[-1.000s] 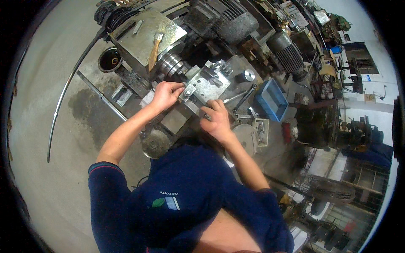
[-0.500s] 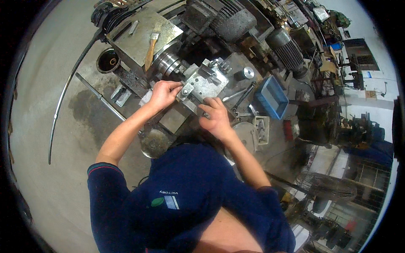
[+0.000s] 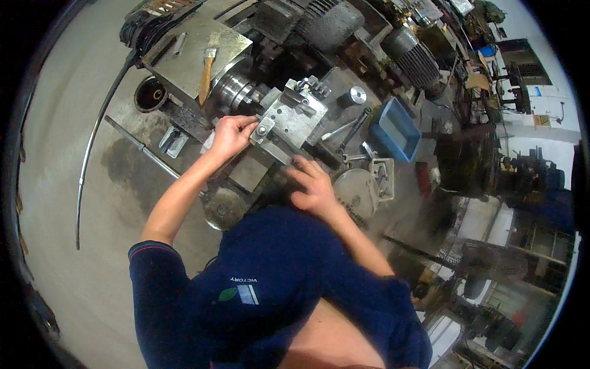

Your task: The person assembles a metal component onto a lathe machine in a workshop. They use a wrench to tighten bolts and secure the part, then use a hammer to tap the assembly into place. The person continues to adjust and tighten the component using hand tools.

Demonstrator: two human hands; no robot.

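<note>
A grey metal fixture block (image 3: pixel 289 118) with holes and bolts is mounted on the machine in front of me. At its left corner my left hand (image 3: pixel 230 138) has thumb and fingers pinched together; whatever lies between them is hidden. A flat metal bar (image 3: pixel 273 152) runs along the block's near edge. By the right end of that bar is my right hand (image 3: pixel 314 186), its fingers apart and slightly blurred, with nothing visible in it. Behind my left hand sits a round, shiny machine spindle (image 3: pixel 236 91), facing the block.
A wooden-handled brush (image 3: pixel 207 77) lies on a metal plate (image 3: pixel 230 42) at the back left. To the right are wrenches (image 3: pixel 355 132), a blue bin (image 3: pixel 396 130), a small white tray (image 3: pixel 383 178) and a metal cylinder (image 3: pixel 355 96). A round handwheel (image 3: pixel 225 209) stands near my body.
My right hand has come away from the block's near edge and its fingers have spread. My left hand stays at the corner. The whole view has shifted slightly.
</note>
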